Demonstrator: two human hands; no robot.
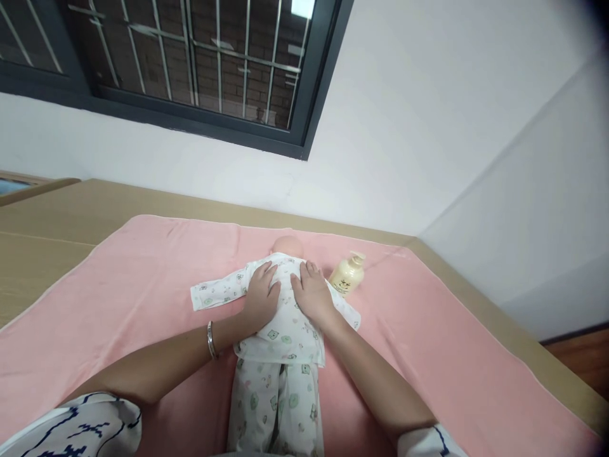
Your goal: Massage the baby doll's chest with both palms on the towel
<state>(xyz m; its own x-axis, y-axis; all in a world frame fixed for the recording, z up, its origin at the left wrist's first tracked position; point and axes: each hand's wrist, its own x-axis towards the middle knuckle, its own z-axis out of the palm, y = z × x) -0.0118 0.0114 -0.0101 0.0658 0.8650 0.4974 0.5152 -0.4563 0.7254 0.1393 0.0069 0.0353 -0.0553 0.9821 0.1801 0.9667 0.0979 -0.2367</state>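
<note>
A baby doll in a white patterned top (290, 333) and matching trousers (299, 406) lies stretched out in front of me. Its smooth, bald head (287, 245) points away, and no face shows. My left hand (261, 297) rests flat on the left side of the upper body, fingers extended. On the other side, my right hand (313, 294) also lies flat, fingers slightly spread. Neither hand grips anything. The left sleeve (214, 295) reaches out sideways; part of the right sleeve (351, 313) is hidden by my wrist. A cream pump bottle (347, 276) is just right of my right hand.
Beneath the doll, a pink cloth (166, 266) covers much of a wooden surface (52, 222). A white wall (380, 114) rises behind it, with a dark-framed, barred window (204, 57) at the upper left. Another wall section (547, 209) stands on the right.
</note>
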